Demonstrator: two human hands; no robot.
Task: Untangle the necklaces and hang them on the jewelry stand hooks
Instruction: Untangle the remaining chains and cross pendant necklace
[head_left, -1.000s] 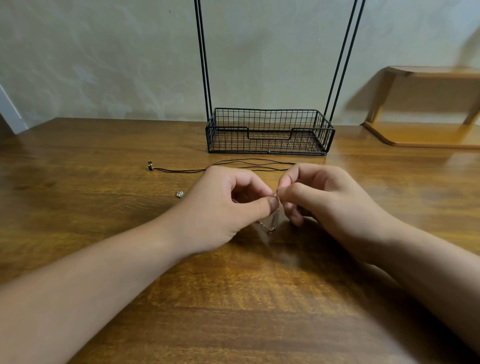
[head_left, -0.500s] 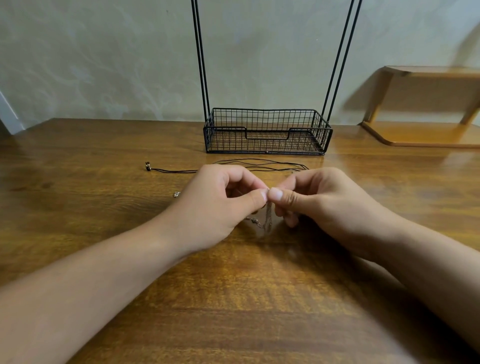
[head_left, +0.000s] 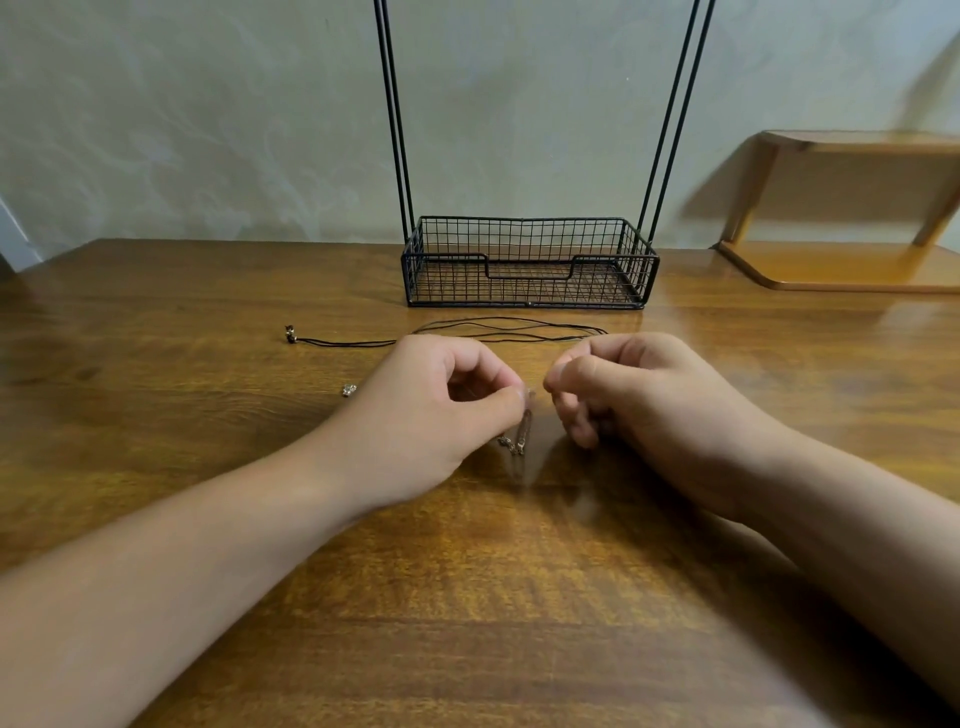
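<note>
left hand (head_left: 441, 410) pinching thin chain (head_left: 519, 436) | right hand (head_left: 639, 395) curled, grip unclear | black cord necklace (head_left: 493, 330) on table (head_left: 208, 467) | jewelry stand (head_left: 527, 262) bare, nothing hung

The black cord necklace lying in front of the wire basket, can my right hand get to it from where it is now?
Probably yes. The black cord necklace lies just beyond the right hand with nothing between; the hand's fingers are curled.
</note>
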